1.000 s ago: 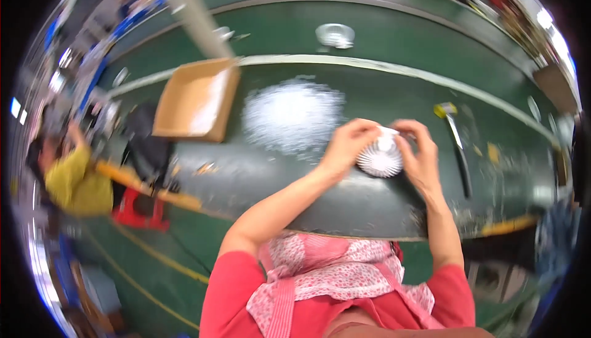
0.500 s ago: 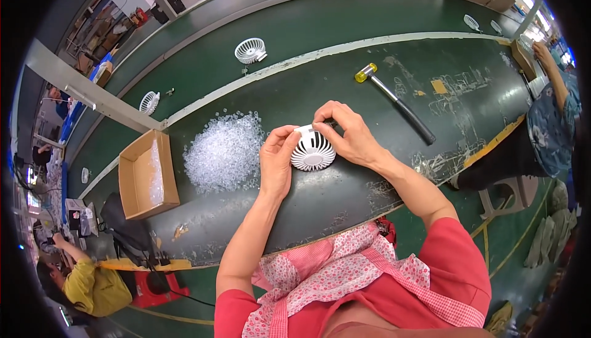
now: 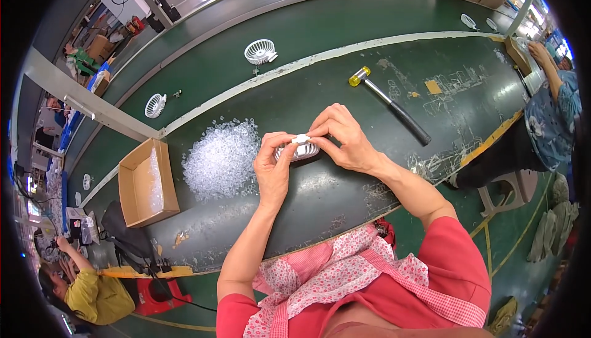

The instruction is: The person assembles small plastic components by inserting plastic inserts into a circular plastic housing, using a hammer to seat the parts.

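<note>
A round white plastic fan grille [image 3: 306, 151] with slatted sides is held between both hands just above the dark worktop, its slatted face tipped mostly out of sight. My left hand [image 3: 273, 169] pinches the left side of the small white block at its upper edge. The same block is gripped from the right by the thumb and fingers of my right hand [image 3: 346, 140]. Beside my left hand lies a heap of small clear plastic pieces [image 3: 221, 160]. A mallet [image 3: 394, 107] with a yellow head and black grip rests beyond my right hand.
An open cardboard box [image 3: 130, 187] stands left of the heap. More white grilles, one nearby [image 3: 260, 52] and another farther left [image 3: 155, 106], lie on the green conveyor belt [image 3: 345, 18]. A metal post [image 3: 92, 101] rises at the left. A co-worker [image 3: 551, 122] sits at the right.
The grille has turned in my hands, so its ribbed face no longer shows fully. Grilles on the belt have shifted slightly right in the picture. Both hands keep their grip.
</note>
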A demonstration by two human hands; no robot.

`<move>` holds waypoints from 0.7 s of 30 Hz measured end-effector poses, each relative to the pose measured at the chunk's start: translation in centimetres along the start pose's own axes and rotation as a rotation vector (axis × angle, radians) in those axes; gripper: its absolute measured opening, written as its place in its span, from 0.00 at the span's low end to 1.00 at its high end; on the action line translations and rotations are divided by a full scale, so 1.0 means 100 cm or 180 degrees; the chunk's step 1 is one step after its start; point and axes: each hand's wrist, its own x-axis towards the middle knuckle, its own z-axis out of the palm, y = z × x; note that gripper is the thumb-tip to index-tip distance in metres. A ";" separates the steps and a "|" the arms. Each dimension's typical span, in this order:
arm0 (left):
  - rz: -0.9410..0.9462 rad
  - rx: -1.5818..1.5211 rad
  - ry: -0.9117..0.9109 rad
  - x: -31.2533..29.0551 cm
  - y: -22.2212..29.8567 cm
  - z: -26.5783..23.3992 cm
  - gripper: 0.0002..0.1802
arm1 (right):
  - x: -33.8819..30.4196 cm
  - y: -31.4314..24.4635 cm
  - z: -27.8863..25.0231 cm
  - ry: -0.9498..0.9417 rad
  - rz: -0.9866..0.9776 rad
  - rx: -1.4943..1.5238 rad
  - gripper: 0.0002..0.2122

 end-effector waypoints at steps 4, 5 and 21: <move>0.0608 0.1009 0.0290 0.002 0.006 0.006 0.09 | 0.000 0.004 0.004 0.0262 0.0143 0.0094 0.06; 0.0488 0.1011 0.0522 0.001 0.007 0.009 0.13 | 0.002 0.007 0.006 0.0433 0.0284 0.0272 0.06; 0.0342 0.1296 -0.0594 -0.009 -0.025 0.030 0.12 | 0.113 0.235 -0.005 0.0571 0.0845 -0.2065 0.15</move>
